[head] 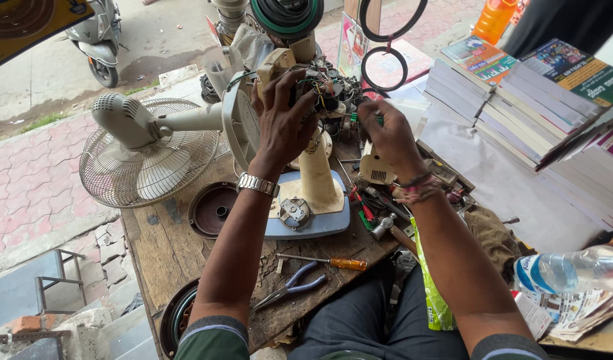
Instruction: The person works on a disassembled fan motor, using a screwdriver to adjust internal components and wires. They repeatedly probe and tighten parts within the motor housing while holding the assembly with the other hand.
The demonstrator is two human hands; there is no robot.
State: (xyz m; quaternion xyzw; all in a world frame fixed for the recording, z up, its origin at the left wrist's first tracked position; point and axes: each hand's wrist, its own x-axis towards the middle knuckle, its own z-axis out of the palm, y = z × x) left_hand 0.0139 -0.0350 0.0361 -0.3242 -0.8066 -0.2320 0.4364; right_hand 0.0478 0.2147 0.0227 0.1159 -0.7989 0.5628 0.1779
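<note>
You're at a worn wooden surface out by the pavement, stacks of books off to your right and a caged table fan lying beyond your left forearm. Dead centre stands the stripped appliance, a cream column rising from a pale blue base, its long axis upright, wiring bared at the top. Your left hand is clamped around that upper housing from the near side, fingers curled over it, steadying it. Your right hand sits just right of the wiring, level with it, pinched shut on a green-handled tool whose tip points left into the wires. So the work lies straight ahead of both grips, the left already on it, the right a touch away. Below your left wrist, near the surface's front edge, an orange-handled screwdriver and blue-handled pliers lie flat, well apart from either grip. A plastic bottle rests by your right elbow.
</note>
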